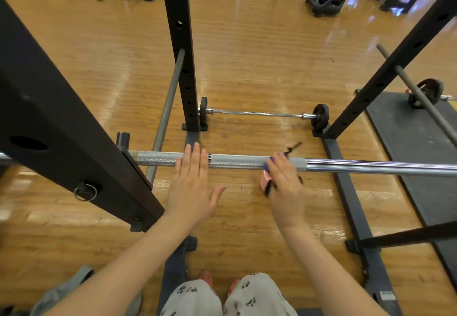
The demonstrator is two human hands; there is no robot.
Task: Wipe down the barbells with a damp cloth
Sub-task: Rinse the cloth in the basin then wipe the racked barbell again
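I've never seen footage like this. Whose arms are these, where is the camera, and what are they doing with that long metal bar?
There is no machine here. The single picture comes from a camera worn on a person's head, looking forward and down, so the arms are the wearer's own. They stand in a gym, inside a black rack on a wooden floor. A barbell lies across the rack in front of them. The left hand rests flat on it, fingers straight. The right hand presses a cloth, blurred and pink and dark in color, against the bar. A smaller barbell with plates lies on the floor beyond.
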